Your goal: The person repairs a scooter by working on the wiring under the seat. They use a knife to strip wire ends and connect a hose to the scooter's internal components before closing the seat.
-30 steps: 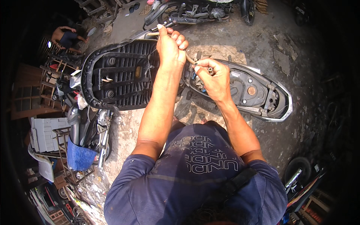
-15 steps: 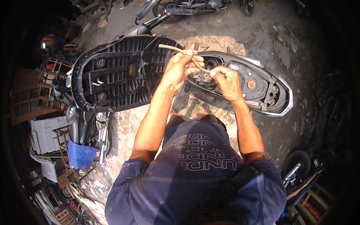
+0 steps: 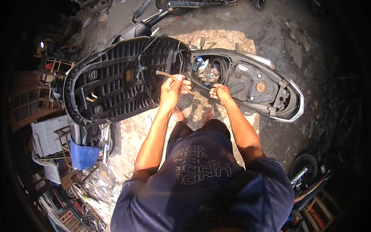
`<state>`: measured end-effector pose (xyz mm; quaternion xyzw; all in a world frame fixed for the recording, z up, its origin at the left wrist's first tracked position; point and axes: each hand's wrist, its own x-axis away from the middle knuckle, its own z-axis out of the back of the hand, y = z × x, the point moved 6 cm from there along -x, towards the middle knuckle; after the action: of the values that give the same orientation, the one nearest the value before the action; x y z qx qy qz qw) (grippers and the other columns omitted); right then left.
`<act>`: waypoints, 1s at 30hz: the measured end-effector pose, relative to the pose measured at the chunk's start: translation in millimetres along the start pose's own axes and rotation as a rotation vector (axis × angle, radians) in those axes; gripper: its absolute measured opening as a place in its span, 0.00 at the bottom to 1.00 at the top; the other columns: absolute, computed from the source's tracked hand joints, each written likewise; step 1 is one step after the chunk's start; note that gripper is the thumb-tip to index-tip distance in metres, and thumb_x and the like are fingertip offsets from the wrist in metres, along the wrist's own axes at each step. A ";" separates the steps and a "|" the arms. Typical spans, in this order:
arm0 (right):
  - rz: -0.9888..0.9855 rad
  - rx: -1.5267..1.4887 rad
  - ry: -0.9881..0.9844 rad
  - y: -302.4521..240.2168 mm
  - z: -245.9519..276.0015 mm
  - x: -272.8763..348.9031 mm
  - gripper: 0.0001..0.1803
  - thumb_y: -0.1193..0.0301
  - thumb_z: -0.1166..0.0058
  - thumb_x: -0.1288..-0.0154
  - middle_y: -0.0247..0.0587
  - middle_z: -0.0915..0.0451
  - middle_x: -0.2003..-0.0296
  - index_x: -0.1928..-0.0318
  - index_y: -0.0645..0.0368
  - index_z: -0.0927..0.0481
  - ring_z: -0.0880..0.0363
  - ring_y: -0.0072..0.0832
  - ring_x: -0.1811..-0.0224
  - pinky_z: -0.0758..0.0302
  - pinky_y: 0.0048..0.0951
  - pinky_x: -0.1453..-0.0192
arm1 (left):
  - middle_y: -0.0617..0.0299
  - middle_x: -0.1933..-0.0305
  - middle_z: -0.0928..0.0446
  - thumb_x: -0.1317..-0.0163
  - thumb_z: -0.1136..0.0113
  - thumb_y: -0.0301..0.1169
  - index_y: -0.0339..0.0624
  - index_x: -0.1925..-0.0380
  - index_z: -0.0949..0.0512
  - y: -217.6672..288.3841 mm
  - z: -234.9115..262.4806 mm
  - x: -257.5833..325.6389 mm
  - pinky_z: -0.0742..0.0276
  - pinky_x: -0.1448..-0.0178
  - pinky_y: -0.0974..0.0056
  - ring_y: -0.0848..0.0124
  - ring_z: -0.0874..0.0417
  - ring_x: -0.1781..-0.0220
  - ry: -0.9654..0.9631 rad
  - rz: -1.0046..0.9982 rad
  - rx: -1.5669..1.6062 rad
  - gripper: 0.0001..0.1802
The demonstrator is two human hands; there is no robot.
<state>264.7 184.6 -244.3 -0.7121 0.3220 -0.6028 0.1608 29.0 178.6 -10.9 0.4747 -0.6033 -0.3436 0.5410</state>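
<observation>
My left hand (image 3: 171,92) pinches a thin tan rubber hose (image 3: 164,73), whose two ends stick out on either side of the fingers. The hose slants down to the right, and its lower end stops short of my right hand (image 3: 221,92). The right fingers are curled closed; whether something small sits in them is hidden. Both hands are in front of a motor scooter (image 3: 247,83) with its seat (image 3: 116,77) tipped up, the ribbed black underside showing. Just beyond my right hand, the open storage well (image 3: 222,58) holds coiled black cable, a crumpled bag and a blue-handled tool (image 3: 208,75).
A rusty round fuel cap (image 3: 260,87) sits on the scooter's rear part. Another motorcycle (image 3: 189,4) stands at the far side. To the left are a blue cloth (image 3: 84,154), a pale grey panel (image 3: 50,133) and clutter. A wheel (image 3: 304,169) is at the lower right.
My right hand has let go of the hose's end and come nearer to me and leftward, fingers curled. The left hand has lowered with the hose. The storage well is now less covered.
</observation>
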 end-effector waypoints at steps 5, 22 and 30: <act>0.046 -0.046 -0.003 -9.1 -19.2 -59.2 0.15 0.81 0.47 0.31 0.45 0.17 0.58 0.44 0.63 0.24 0.13 0.34 0.63 0.14 0.33 0.62 | 0.52 0.58 0.14 0.23 0.45 0.37 0.36 0.50 0.23 -43.4 13.7 17.3 0.15 0.55 0.65 0.68 0.12 0.61 0.020 0.104 0.060 0.14; 0.033 0.104 -0.576 -41.5 -80.3 114.7 0.21 0.56 0.43 0.25 0.40 0.16 0.58 0.47 0.63 0.20 0.14 0.27 0.56 0.20 0.29 0.52 | 0.61 0.61 0.14 0.25 0.40 0.38 0.40 0.54 0.19 -49.4 22.8 31.4 0.27 0.57 0.73 0.77 0.15 0.59 0.069 0.141 0.064 0.12; 0.199 0.310 -0.601 -42.6 -85.5 163.7 0.19 0.59 0.44 0.25 0.32 0.20 0.71 0.52 0.66 0.15 0.23 0.19 0.70 0.26 0.23 0.63 | 0.59 0.59 0.15 0.25 0.41 0.37 0.37 0.46 0.22 -43.4 8.7 24.6 0.23 0.55 0.72 0.77 0.17 0.59 0.084 0.113 0.134 0.16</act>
<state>204.5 123.0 -75.5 -0.7900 0.2328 -0.3892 0.4126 30.1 140.9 -44.8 0.4890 -0.6274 -0.2512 0.5515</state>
